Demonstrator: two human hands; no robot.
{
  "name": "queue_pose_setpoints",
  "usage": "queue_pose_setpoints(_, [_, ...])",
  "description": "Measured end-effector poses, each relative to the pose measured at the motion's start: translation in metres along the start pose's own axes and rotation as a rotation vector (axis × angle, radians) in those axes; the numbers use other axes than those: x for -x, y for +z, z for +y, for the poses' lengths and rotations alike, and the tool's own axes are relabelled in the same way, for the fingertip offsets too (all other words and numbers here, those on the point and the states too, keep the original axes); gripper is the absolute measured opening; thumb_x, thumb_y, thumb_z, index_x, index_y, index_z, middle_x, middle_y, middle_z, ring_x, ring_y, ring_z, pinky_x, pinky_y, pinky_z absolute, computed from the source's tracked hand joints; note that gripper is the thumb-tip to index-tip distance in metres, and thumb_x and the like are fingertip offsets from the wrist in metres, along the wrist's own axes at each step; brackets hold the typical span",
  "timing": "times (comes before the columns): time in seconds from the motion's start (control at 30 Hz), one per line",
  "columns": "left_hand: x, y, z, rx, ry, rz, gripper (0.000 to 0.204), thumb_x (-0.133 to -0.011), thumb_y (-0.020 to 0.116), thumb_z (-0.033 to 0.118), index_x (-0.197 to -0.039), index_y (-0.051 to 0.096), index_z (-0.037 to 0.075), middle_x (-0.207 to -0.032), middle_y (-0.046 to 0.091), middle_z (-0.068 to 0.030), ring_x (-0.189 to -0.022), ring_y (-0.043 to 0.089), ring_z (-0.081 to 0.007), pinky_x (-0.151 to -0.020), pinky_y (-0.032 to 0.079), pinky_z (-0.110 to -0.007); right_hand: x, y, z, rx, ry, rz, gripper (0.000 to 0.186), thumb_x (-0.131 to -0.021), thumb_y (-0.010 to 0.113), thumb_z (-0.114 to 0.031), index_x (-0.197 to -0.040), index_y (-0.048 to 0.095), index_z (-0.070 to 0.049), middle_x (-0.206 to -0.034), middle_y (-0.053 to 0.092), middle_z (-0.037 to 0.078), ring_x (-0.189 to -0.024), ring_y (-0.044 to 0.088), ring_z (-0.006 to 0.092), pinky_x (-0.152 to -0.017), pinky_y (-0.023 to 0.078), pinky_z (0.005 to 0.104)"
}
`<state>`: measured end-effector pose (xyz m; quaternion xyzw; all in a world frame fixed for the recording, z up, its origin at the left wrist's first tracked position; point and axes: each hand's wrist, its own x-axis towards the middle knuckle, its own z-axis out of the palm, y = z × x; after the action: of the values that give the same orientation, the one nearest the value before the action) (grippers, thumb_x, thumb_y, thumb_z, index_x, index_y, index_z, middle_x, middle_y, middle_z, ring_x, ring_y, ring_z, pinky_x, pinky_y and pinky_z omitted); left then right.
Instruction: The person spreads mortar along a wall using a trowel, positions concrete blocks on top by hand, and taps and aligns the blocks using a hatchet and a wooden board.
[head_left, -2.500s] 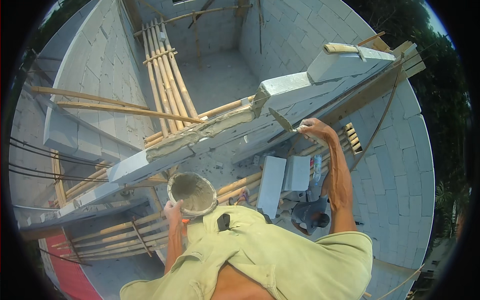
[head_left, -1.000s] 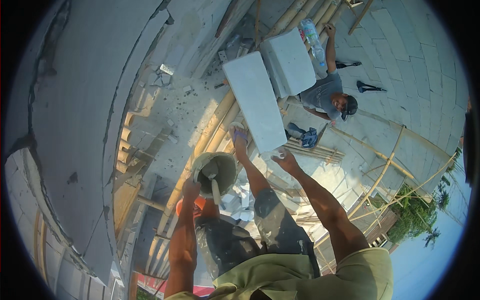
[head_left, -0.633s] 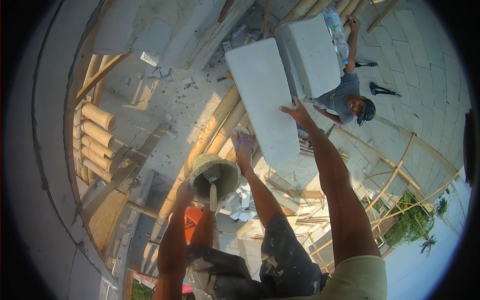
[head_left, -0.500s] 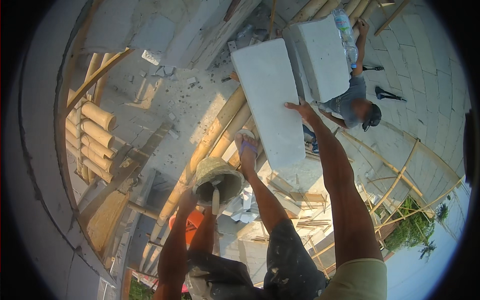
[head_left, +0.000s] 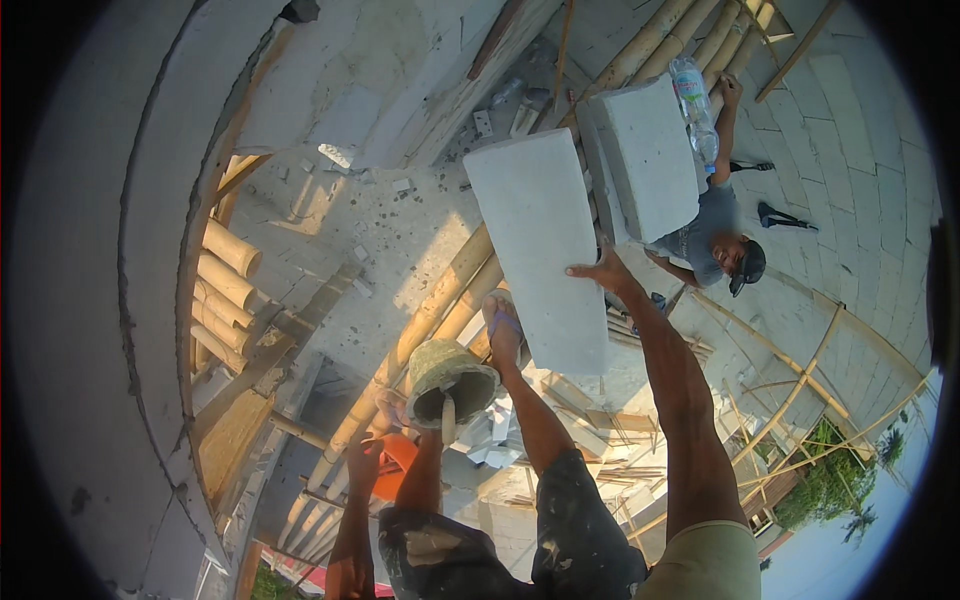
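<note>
My right hand [head_left: 608, 272] is on the right edge of a long, pale grey building block [head_left: 535, 240], its thumb lying across the top face and its other fingers over the side. The block slants beside other similar blocks [head_left: 655, 160]. Down on the left, my left hand [head_left: 364, 462] hangs beside an orange container [head_left: 398, 466]; its fingers are too unclear to read. A mortar-crusted bucket [head_left: 440, 368] stands near my feet, with a pale tool handle [head_left: 448, 420] sticking out of it.
Bamboo poles [head_left: 425, 315] run under my sandalled feet, with lower ground visible between them. A block wall [head_left: 95, 300] curves along the left. At the upper right, another person [head_left: 705, 235] is close to the blocks and a plastic bottle [head_left: 692, 105]. Bamboo scaffolding [head_left: 800, 360] stands at right.
My left hand has dropped away from the bucket's rim. My right hand stays at the block's edge, while the whole view has shifted a little.
</note>
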<state>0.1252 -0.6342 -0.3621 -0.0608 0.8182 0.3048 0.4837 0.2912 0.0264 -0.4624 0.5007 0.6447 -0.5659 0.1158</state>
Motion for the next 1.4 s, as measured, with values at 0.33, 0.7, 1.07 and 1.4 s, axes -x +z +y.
queue_pose_setpoints(0.33, [0.113, -0.017, 0.039, 0.082, -0.221, 0.048, 0.054, -0.092, 0.073, 0.019, -0.139, 0.058, -0.003, -0.107, 0.069, -0.0142, -0.089, 0.069, -0.0202, -0.078, 0.057, -0.036, 0.037, 0.041, -0.03, -0.035, -0.057, -0.031, 0.099, -0.061, 0.097, -0.024, -0.143, 0.05, 0.004, -0.128, 0.068, 0.022, -0.121, 0.066, 0.0333, -0.105, 0.051, 0.0432])
queue_pose_setpoints(0.7, [0.18, 0.04, 0.379, -0.806, 0.814, -0.036, 0.063, -0.086, 0.069, 0.011, -0.147, 0.054, 0.004, -0.142, 0.057, -0.0197, -0.128, 0.058, -0.0381, -0.111, 0.044, -0.049, 0.2, 0.05, -0.134, 0.293, -0.197, 0.228, 0.091, -0.059, 0.096, -0.032, -0.128, 0.052, 0.007, -0.123, 0.059, 0.029, -0.116, 0.058, 0.0481, -0.099, 0.049, 0.0532])
queue_pose_setpoints(1.07, [0.332, 0.04, 0.534, -1.487, 1.183, 0.152, 0.044, -0.091, 0.061, 0.023, -0.131, 0.063, 0.005, -0.119, 0.068, -0.0132, -0.118, 0.063, -0.0296, -0.108, 0.045, -0.047, 0.483, -0.028, -0.337, 0.418, -0.484, -0.113, 0.082, -0.065, 0.092, -0.034, -0.131, 0.055, -0.001, -0.121, 0.06, 0.02, -0.113, 0.055, 0.0437, -0.097, 0.044, 0.0524])
queue_pose_setpoints(1.4, [0.463, -0.119, 0.466, -1.199, 1.047, 0.137, 0.035, -0.083, 0.065, 0.023, -0.112, 0.063, 0.004, -0.094, 0.063, -0.006, -0.091, 0.062, -0.0224, -0.081, 0.043, -0.04, 0.574, 0.005, -0.398, 0.715, -1.006, -0.019, 0.087, -0.058, 0.094, -0.033, -0.131, 0.056, -0.002, -0.118, 0.061, 0.019, -0.112, 0.057, 0.0371, -0.093, 0.042, 0.0491])
